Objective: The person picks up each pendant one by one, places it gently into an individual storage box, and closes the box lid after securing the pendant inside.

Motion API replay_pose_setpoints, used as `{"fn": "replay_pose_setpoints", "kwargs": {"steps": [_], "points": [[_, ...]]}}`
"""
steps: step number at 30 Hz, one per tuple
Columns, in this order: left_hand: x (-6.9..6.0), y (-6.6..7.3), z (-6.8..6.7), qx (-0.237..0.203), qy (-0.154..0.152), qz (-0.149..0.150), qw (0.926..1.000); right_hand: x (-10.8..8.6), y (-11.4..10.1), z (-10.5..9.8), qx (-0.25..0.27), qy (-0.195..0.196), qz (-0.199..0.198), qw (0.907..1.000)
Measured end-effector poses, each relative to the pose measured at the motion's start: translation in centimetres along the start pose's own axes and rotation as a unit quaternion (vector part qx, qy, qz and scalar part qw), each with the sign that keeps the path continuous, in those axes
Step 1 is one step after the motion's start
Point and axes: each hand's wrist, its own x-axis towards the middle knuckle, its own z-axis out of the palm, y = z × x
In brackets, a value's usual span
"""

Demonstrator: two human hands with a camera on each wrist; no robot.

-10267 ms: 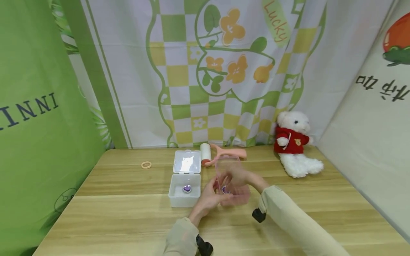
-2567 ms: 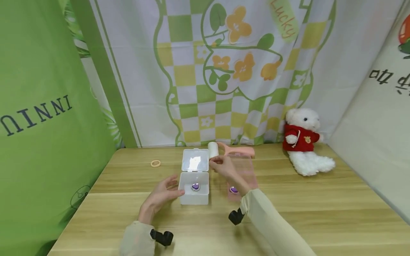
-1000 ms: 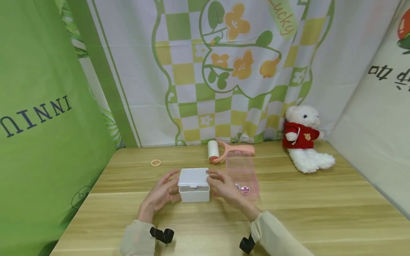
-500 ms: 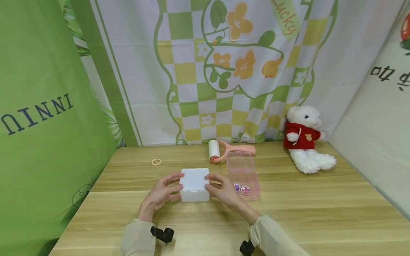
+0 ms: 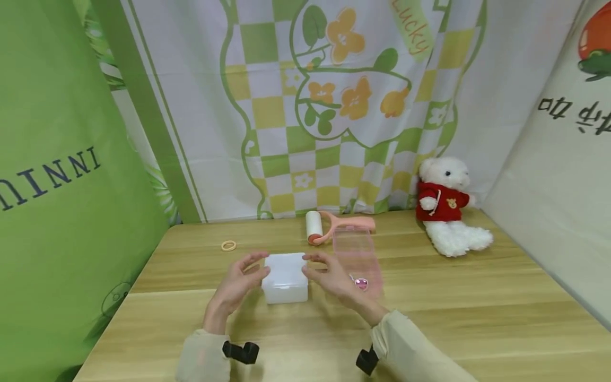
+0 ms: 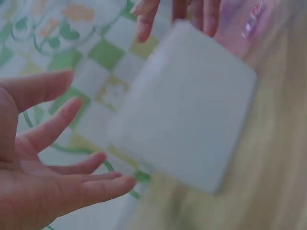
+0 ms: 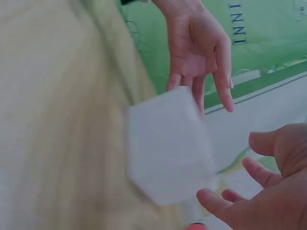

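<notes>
A small white plastic box (image 5: 285, 273) stands on the table with its lid down, hiding its inside. My left hand (image 5: 235, 285) is at its left side with fingers spread; in the left wrist view a gap shows between those fingers and the box (image 6: 187, 110). My right hand (image 5: 334, 278) is at the right side, thumb and fingers extended; the right wrist view has its fingertips close to the blurred box (image 7: 168, 148), contact unclear. Behind my right hand, a see-through pink box (image 5: 353, 241) has its lid up and holds a pink gem piece (image 5: 361, 284), partly covered by the hand.
A lint roller (image 5: 314, 227) with a pink handle lies behind the boxes. A small tan ring (image 5: 228, 245) is at the back left of the wooden table (image 5: 429, 318). A white plush bear (image 5: 446, 207) in a red top sits at the back right.
The white box's lid has swung down, covering the purple gem seen inside earlier. Half a second ago my fingers lay at the lid's edges; they now spread slightly outward.
</notes>
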Motion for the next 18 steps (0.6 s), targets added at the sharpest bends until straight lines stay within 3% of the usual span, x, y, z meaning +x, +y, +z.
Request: {"fn": "replay_pose_setpoints", "kwargs": {"steps": [4,7,11,13,18], "points": [[0.1,2.5,2.5,0.008,0.038,0.065,0.9972,0.3,-2.7,-2.6,-0.013,-0.008,-0.013,0.9998],[0.7,3.4,5.5,0.000,0.020,0.084,0.9963,0.6,-4.1,-5.1,-0.018,-0.007,-0.039,0.9991],[2.1,2.8,9.7,0.018,-0.019,0.097,0.9949,1.0,-4.3,-8.3,-0.017,0.019,-0.050,0.9984],[2.9,1.9,11.6,0.031,-0.020,0.087,0.9956,1.1,-3.7,-9.7,-0.024,0.043,-0.039,0.9980],[4.3,-0.4,14.9,0.040,0.008,-0.007,0.9991,0.9,-1.2,-12.4,-0.023,0.085,0.003,0.9961]]}}
